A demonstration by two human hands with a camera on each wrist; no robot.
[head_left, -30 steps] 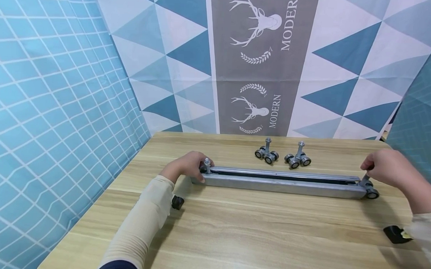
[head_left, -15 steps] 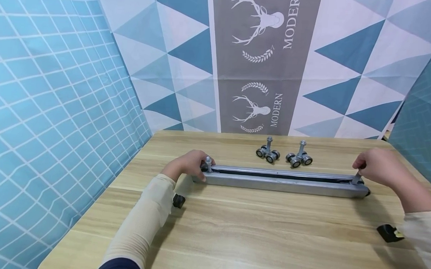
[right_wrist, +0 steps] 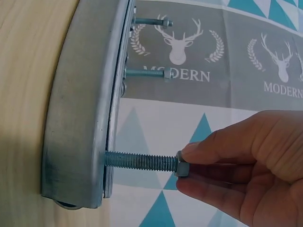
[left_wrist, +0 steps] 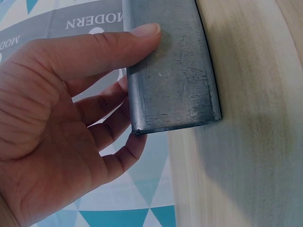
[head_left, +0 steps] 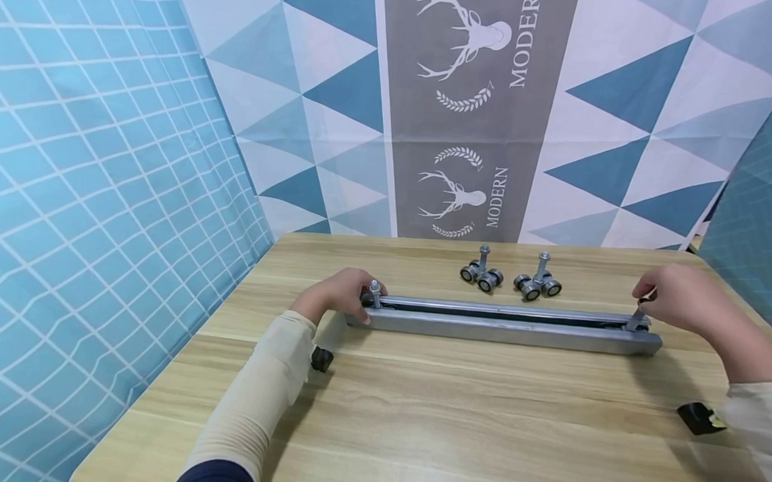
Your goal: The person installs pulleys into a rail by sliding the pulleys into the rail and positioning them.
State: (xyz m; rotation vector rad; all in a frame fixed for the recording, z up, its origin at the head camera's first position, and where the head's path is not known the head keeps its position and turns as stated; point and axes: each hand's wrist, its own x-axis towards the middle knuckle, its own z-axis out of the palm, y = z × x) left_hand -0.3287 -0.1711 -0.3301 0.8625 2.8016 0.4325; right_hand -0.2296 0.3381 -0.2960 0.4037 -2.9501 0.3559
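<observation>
A long metal C-shaped track lies slot-up across the wooden table. At its left end my left hand grips it, thumb on the near wall and fingers on the far side. One roller trolley's bolt stands up from the slot beside that hand. At the right end, my right hand pinches the nut topping another roller trolley's threaded bolt. That trolley's wheels are inside the track; only a rounded edge shows at the track's mouth.
Behind the track, two loose roller trolleys stand on the table, the left one and the right one, bolts upward. A patterned cloth hangs at the table's back edge. Black wrist devices, left and right, sit by the sleeves.
My right hand has moved left with the roller trolley. Its wheels, outside the track's right end a second ago, are now inside. My left hand keeps its hold.
</observation>
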